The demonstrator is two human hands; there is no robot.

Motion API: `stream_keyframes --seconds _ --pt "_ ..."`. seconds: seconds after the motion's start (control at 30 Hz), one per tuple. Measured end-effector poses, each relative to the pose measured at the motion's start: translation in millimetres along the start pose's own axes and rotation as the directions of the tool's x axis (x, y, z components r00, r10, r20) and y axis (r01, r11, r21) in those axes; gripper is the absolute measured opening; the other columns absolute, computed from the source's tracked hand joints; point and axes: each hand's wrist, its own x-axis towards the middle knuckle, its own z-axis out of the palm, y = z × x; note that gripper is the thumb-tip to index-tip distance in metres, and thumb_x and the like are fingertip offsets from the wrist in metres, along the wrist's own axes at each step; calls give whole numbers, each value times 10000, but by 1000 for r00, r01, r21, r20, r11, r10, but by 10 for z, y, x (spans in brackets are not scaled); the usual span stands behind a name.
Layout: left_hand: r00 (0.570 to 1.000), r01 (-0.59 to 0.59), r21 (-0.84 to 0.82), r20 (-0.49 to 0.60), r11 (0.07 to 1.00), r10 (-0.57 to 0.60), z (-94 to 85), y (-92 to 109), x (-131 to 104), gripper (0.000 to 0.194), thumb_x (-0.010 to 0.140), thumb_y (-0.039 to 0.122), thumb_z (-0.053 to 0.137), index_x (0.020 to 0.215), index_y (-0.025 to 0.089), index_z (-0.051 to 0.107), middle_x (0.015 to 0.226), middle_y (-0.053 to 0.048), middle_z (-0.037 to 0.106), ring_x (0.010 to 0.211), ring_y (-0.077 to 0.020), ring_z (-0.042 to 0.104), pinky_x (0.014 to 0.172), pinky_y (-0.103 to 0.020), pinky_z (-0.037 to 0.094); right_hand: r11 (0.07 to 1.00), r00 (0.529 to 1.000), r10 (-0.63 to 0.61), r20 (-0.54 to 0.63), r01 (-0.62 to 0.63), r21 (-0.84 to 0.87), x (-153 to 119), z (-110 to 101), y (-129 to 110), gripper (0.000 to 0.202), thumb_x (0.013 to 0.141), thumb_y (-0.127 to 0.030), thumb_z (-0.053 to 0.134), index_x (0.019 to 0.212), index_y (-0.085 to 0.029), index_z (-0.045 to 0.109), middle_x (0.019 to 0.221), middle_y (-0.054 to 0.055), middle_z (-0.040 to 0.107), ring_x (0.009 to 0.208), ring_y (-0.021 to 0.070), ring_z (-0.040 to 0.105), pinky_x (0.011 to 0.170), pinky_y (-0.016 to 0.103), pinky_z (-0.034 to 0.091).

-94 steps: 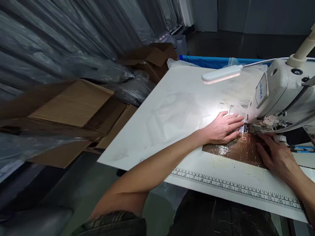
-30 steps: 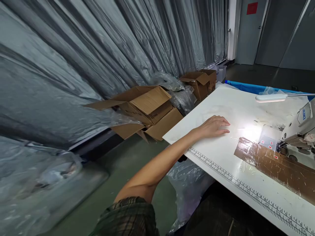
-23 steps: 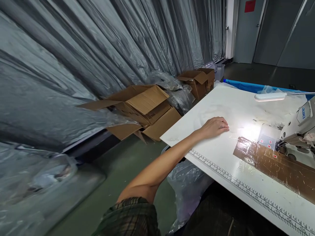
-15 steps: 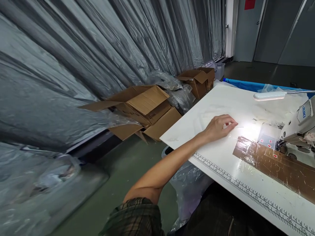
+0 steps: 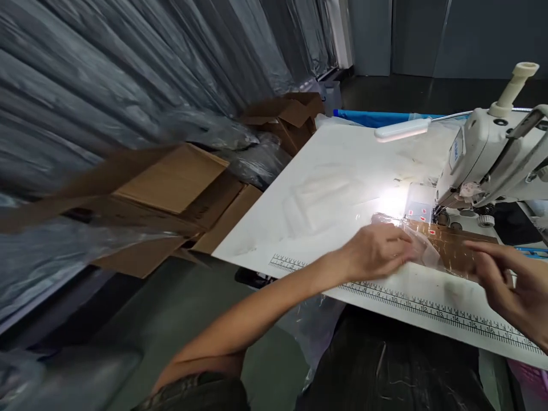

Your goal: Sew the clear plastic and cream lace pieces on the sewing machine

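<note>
Where the left forearm crosses the near edge of the flat white worktop [image 5: 342,165], printed with a black ruler scale [image 5: 428,308], it runs obliquely from the plaid sleeve [image 5: 201,393] at lower left up toward the sewing area. The left hand [image 5: 377,251] is palm down, knuckles uppermost, wrist nearly in line with the forearm; its bent fingers lie together, closed on a thin sheet of clear plastic film [image 5: 428,254], though motion softens their outline. The film overlaps the left part of a glossy brown rectangular strip [image 5: 456,254], which lies on the worktop just in front of the needle area of a white sewing machine [image 5: 471,154]. The right hand [image 5: 509,279] enters from the right edge, its index finger extended toward the strip and its thumb held apart below, with a visible gap between; blur prevents telling whether the fingertips touch the strip. Small red marks show on the strip and on the pale translucent plate [image 5: 417,208] beside the needle. Above, a slim white lamp [image 5: 402,130] on a flexible metal stem lights the worktop left of the machine.
</note>
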Motion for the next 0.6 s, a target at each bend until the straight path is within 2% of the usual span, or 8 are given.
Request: stream_keyframes --seconds 0.07,0.13,0.23,0.33,0.4,0.47,0.6 --pt "995 97 7 -40 995 -97 -103 -121 12 331 1035 310 441 943 131 703 922 -75 749 830 -155 694 673 -280 588 998 999 -19 45 16 67 172 148 16 302 976 -392 486 1013 -194 711 756 40 721 498 107 564 471 251 444" --pt "983 175 20 -54 984 -173 -176 -187 10 304 1026 306 457 950 134 696 939 -75 741 864 -165 688 699 -285 583 999 991 -11 136 6 36 309 280 -3 384 965 -461 460 1075 -182 700 830 67 728 601 151 624 512 275 462" --pt "965 262 57 -10 963 -262 -188 -183 6 292 1022 303 446 962 147 684 968 -73 725 875 -171 678 723 -297 572 989 958 66 280 -25 -147 430 458 -94 464 938 -537 435 1099 -175 675 924 100 707 716 207 652 521 287 426" --pt "940 324 113 71 939 -333 -96 -117 15 279 1012 326 458 994 141 667 1023 -92 704 896 -191 667 733 -311 564 952 940 134 315 -34 -304 469 615 -167 403 897 -501 477 996 -153 654 944 129 674 707 209 624 504 277 363" --pt "936 293 172 150 941 -319 -17 -85 35 280 991 368 501 1038 136 650 1103 -115 684 965 -225 649 798 -349 560 946 940 136 314 -28 -323 472 674 -144 288 891 -397 463 899 -165 633 874 115 667 657 186 590 490 266 315" --pt "939 206 220 228 953 -256 43 -99 78 315 977 387 523 1117 124 625 1226 -147 645 1035 -260 623 876 -402 541 961 934 152 324 -64 -269 472 669 -57 240 892 -321 421 822 -189 608 739 73 647 573 160 540 474 260 278" --pt "935 77 185 328 980 -136 42 -306 263 329 986 312 489 1240 127 587 1354 -168 580 1077 -269 611 914 -422 513 971 899 234 369 -234 -47 486 532 182 244 879 -329 425 804 -200 618 571 8 579 482 140 492 466 255 316"
